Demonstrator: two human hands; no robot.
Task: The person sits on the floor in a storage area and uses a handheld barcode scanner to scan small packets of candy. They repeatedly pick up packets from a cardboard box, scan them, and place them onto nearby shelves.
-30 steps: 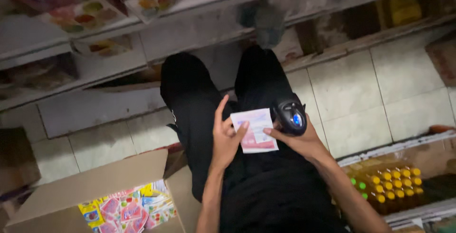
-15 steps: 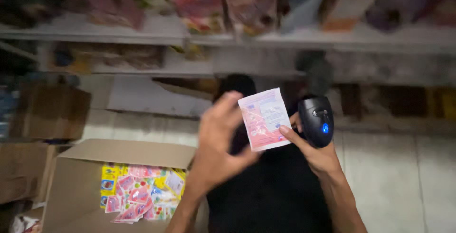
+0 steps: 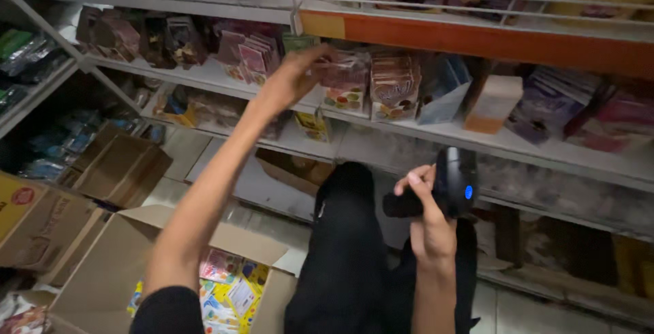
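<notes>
Left hand (image 3: pixel 289 78) pinches a pink sachet (image 3: pixel 332 68) at the shelf (image 3: pixel 422 128); right hand (image 3: pixel 428 221) grips scanner (image 3: pixel 455 183).

The left hand (image 3: pixel 289 78) is blurred at the shelf (image 3: pixel 436 130), so it is not clear if its fingers hold a packet. The scanner (image 3: pixel 453 184) is partly covered by the right hand (image 3: pixel 429 228). The cardboard box (image 3: pixel 102 279) is cut off by the bottom edge.
</notes>
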